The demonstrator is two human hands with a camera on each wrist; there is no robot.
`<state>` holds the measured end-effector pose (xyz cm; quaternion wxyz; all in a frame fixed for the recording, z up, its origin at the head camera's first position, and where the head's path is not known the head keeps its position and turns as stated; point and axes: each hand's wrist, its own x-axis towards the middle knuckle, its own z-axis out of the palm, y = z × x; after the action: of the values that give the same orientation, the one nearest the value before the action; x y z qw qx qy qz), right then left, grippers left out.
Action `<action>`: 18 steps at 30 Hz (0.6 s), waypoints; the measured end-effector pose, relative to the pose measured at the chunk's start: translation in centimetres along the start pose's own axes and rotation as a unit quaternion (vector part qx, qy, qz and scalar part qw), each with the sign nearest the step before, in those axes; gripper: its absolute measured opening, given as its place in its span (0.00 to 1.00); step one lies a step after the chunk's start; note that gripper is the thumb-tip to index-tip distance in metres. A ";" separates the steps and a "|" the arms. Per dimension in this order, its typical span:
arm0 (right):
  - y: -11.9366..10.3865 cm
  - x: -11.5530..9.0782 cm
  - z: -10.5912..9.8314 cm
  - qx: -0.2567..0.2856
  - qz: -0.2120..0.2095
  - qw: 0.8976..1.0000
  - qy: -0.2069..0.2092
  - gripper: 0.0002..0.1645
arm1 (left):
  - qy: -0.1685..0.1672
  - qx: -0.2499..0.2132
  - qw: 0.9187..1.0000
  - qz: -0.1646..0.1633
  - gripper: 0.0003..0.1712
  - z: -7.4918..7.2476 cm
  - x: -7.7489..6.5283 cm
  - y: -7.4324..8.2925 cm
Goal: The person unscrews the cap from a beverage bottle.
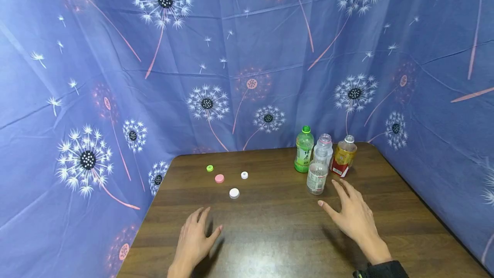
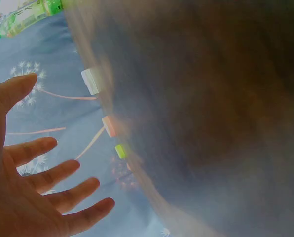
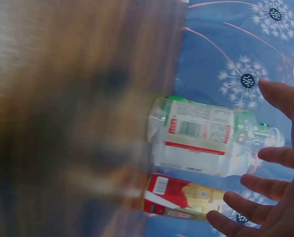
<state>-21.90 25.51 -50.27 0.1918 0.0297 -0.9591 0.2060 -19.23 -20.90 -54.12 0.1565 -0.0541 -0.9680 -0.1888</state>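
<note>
My left hand hovers over the near left of the table, fingers spread and holding nothing. Beyond it lie a large white cap, a pink cap, a green cap and a small white cap. With its fingers extended and nothing in its grasp, my right hand is just in front of the uncapped bottles. Nearest to it stands a clear bottle with a pale label. Behind are a green bottle, a clear bottle with a pink neck ring and a red-and-gold labelled bottle.
The bottles stand upright, grouped closely at the back right of the brown wooden table. A blue dandelion-print cloth hangs around the table's back and sides. Bare wood lies between the caps and the bottles.
</note>
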 end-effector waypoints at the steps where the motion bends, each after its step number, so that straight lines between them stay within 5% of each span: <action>1: 0.0 0.3 -0.2 0.006 0.002 1.000 0.006 0.55 | 0.002 0.001 1.000 0.003 0.42 0.0 -0.1 0.1; 10: 0.0 3.1 -1.3 0.051 0.024 0.998 0.016 0.53 | -0.016 -0.010 1.000 -0.008 0.34 -0.3 -1.1 0.7; 18: 0.0 5.5 -1.1 0.081 0.025 0.996 0.035 0.56 | -0.049 -0.031 0.997 -0.050 0.27 -1.5 -1.4 0.5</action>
<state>-26.62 26.11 -47.23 0.2170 0.0140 -0.9323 0.2890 -17.37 -21.09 -53.05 0.0974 -0.0193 -0.9697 -0.2233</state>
